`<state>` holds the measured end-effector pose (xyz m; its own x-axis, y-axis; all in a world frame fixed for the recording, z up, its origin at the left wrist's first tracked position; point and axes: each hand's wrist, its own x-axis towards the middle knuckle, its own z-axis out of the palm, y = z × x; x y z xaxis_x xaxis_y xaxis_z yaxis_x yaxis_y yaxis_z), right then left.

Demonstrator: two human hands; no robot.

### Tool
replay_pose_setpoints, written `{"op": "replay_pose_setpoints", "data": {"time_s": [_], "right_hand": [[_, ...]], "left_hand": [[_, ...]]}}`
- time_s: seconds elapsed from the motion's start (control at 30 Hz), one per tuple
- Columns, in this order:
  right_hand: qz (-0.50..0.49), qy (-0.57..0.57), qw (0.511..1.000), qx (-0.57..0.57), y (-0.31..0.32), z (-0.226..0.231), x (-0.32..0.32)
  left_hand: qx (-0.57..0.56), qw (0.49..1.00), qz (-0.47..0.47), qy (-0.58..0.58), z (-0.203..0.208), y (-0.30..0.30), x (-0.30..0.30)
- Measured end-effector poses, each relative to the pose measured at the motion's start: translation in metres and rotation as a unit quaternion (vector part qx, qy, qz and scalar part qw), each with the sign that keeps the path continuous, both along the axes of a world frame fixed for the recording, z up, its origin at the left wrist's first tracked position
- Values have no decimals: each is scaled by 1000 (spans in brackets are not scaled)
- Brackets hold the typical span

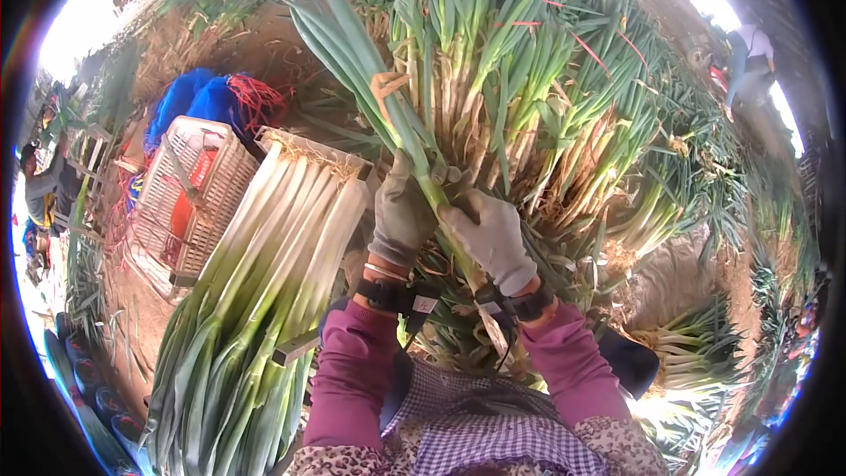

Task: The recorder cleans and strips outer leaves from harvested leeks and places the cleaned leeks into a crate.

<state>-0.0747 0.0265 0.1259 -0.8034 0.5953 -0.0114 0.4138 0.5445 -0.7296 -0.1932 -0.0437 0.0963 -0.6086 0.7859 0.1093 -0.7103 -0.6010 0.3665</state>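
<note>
A long green onion (pixel 407 134) slants up and to the left in front of me, its leaves reaching the top of the view. Around its stalk closes my left hand (pixel 403 214), in a grey glove. Just below and to the right, my gloved right hand (pixel 490 236) pinches the same stalk, thumb and fingers together. The lower part of the stalk, with pale dry skin, runs down between my wrists. To the left, cleaned green onions (pixel 264 238) lie side by side on a wooden rack (pixel 304 148), white ends away from me.
A big heap of untrimmed green onions (pixel 529 115) with brown skins fills the far middle and right. Another bunch (pixel 692 348) lies at the lower right. Left of the rack stand a plastic basket (pixel 145 238) and a blue bundle (pixel 198 101). People (pixel 753 57) are in the background.
</note>
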Motion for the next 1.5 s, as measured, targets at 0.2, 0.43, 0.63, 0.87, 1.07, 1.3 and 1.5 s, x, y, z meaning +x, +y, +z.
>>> {"op": "replay_pose_setpoints", "data": {"time_s": [0.2,0.43,0.63,0.87,1.07,1.3,1.5], "right_hand": [[47,128,963,-234,5,1,3],[-7,76,997,4,-23,-3,-4],[1,220,938,-268,-14,-9,-14],[-55,303,859,-409,-24,-24,-17],[-168,187,942,-221,-24,-48,52],[-174,-126,975,-56,42,-81,189],[-17,167,986,16,30,11,16]], "left_hand": [[-10,998,-6,55,-5,-4,-6],[-219,936,105,256,3,-12,-2],[-129,981,-10,146,-7,-10,-5],[-184,976,10,118,-1,-17,3],[-246,942,104,202,-29,-28,-18],[-195,977,-18,85,12,-25,-2],[-177,859,55,477,-16,-10,8]]}}
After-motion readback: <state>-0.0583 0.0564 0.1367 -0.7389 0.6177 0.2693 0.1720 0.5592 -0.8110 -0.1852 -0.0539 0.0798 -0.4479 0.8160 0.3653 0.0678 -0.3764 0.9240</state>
